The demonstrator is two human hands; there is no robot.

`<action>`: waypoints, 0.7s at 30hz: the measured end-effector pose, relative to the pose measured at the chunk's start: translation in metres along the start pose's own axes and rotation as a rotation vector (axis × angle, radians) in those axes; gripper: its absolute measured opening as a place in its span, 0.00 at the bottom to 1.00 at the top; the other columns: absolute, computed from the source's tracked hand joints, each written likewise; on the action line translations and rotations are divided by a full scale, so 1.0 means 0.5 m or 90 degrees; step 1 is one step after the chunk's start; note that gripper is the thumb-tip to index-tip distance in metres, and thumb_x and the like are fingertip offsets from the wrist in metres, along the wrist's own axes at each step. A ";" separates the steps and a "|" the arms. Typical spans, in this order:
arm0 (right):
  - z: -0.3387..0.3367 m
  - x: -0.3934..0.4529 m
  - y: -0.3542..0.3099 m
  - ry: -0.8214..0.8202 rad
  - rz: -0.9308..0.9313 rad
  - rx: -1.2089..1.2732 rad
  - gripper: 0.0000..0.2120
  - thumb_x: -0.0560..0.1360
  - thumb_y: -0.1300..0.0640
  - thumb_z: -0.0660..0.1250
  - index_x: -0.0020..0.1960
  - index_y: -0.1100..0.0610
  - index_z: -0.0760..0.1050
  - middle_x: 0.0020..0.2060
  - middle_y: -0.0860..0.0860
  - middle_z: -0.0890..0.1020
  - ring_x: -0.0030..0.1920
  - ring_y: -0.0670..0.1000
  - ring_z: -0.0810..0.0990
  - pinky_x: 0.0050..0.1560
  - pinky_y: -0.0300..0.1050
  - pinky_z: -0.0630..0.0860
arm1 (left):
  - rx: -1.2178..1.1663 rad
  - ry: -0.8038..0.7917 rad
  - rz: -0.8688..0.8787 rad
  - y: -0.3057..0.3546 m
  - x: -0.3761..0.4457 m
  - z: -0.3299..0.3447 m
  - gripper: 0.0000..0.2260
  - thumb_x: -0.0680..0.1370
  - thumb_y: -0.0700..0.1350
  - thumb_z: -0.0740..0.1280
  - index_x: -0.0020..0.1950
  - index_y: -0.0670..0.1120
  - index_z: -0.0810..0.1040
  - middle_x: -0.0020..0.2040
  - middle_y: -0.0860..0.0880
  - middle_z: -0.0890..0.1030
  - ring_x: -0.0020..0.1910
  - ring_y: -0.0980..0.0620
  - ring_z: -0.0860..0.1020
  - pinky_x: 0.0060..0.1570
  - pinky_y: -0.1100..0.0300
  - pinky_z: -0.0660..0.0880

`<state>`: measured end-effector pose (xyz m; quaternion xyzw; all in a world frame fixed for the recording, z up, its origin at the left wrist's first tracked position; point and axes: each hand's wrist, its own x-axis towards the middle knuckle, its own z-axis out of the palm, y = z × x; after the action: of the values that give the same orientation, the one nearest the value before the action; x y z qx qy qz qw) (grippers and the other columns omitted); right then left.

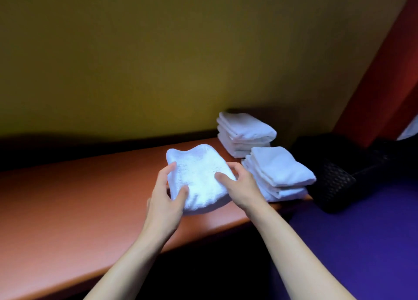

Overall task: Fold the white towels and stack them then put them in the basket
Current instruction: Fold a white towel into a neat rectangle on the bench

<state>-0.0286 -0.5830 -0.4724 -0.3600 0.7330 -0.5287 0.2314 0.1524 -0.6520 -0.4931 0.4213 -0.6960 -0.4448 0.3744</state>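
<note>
Both hands, left hand (166, 199) and right hand (241, 186), pinch the folded towel (200, 175).

Both hands (167, 200) (239, 186) grip folded towel (201, 175) on shelf (67, 209).

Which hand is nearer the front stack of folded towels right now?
The right hand. It grips the right edge of the towel being folded, just beside the front stack. The left hand holds the towel's left side, farther from that stack.

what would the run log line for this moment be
stage: folding | left hand and right hand: grip towel on table | two folded stacks beside | basket: right
</note>
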 end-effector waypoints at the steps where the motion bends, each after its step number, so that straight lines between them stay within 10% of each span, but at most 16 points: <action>1: -0.031 0.008 0.006 0.017 -0.002 -0.002 0.14 0.75 0.53 0.72 0.59 0.51 0.77 0.50 0.43 0.82 0.53 0.45 0.81 0.50 0.39 0.76 | 0.002 -0.019 0.015 0.014 0.004 0.026 0.24 0.76 0.50 0.67 0.69 0.68 0.66 0.57 0.54 0.81 0.55 0.47 0.80 0.54 0.49 0.76; 4: -0.119 0.039 0.027 0.076 0.001 -0.026 0.14 0.75 0.53 0.72 0.59 0.52 0.78 0.50 0.47 0.83 0.52 0.48 0.81 0.52 0.43 0.77 | -0.006 -0.081 0.052 0.055 0.019 0.106 0.24 0.79 0.46 0.66 0.71 0.65 0.67 0.67 0.60 0.75 0.64 0.54 0.74 0.61 0.54 0.71; 15: -0.393 0.177 0.091 0.247 -0.005 -0.078 0.15 0.73 0.53 0.70 0.59 0.52 0.80 0.49 0.49 0.85 0.54 0.51 0.83 0.55 0.46 0.78 | 0.076 -0.279 0.140 0.171 0.144 0.393 0.20 0.78 0.56 0.62 0.70 0.61 0.67 0.56 0.48 0.80 0.57 0.44 0.76 0.57 0.53 0.72; 21: -0.381 0.202 0.202 0.132 -0.061 -0.631 0.24 0.77 0.39 0.56 0.69 0.45 0.74 0.65 0.52 0.76 0.62 0.58 0.76 0.62 0.54 0.70 | 0.443 -0.340 0.074 0.109 0.145 0.494 0.24 0.81 0.66 0.51 0.77 0.65 0.60 0.81 0.43 0.54 0.73 0.35 0.61 0.71 0.44 0.60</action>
<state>-0.2583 -0.5266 -0.4994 -0.4057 0.8975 -0.1603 -0.0656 -0.1092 -0.6299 -0.5118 0.3523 -0.8994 -0.2554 0.0415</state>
